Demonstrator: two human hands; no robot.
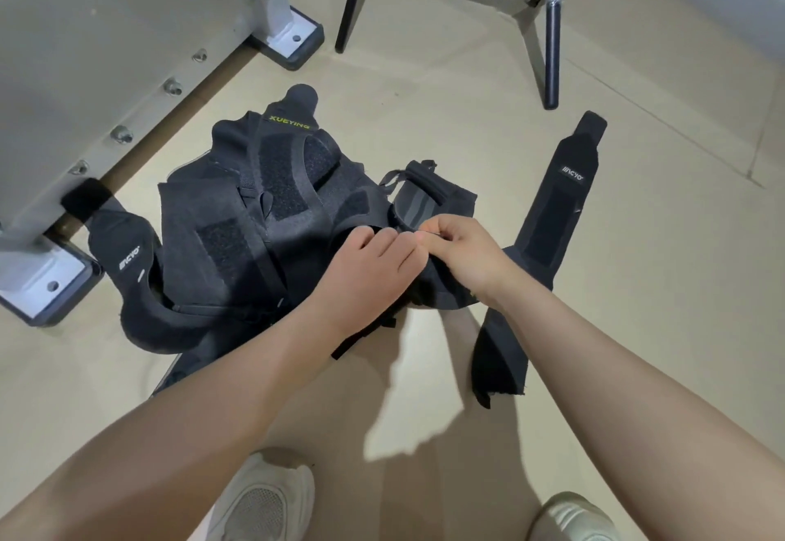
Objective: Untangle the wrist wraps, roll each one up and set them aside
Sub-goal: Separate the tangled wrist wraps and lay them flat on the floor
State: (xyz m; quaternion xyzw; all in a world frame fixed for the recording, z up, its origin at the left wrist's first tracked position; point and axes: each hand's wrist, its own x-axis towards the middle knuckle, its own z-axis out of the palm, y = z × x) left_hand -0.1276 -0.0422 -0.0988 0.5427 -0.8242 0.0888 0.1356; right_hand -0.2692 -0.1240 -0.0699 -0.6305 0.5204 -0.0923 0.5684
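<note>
Low over the tan floor (424, 86), both hands meet on top of a black heap of tangled wrist wraps (263, 218). Left hand (369, 269) curls its fingers onto the fabric; right hand (461, 249) pinches a fold of the pile between thumb and fingertips, touching the left. One long wrap (556, 196) stretches away to the right of the right hand, flat on the floor. Another wrap (123, 256) curves left of the left hand, beside a grey metal frame (106, 52). White shoes (263, 498) show below the arms.
</note>
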